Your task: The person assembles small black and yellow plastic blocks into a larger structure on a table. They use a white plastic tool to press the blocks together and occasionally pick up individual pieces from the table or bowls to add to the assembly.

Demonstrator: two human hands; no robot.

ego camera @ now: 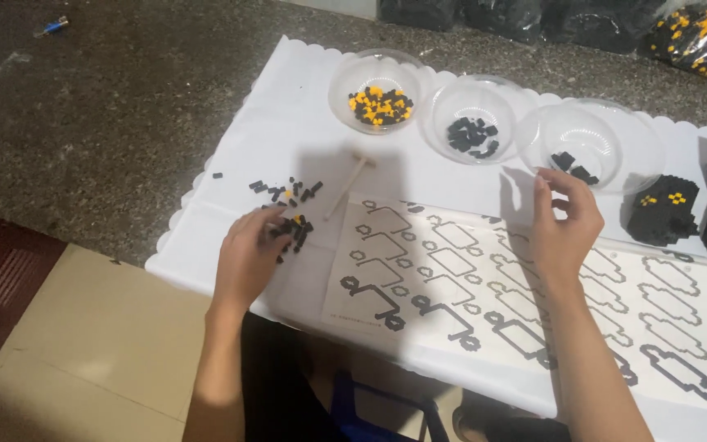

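Small black and yellow bricks (288, 209) lie scattered on the white sheet at the table's (108, 123) left side, tiny and blocky. The left hand (247, 254) rests over them, fingers curled; whether it pinches one is hidden. The right hand (565, 225) hovers loosely open above the outline-printed paper (452, 278), just below the rightmost clear bowl (591, 143). A wooden stick (345, 188) lies nearby.

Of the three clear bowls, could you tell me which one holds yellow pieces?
The leftmost bowl: its pieces are black and yellow, while the middle bowl and right bowl hold only black.
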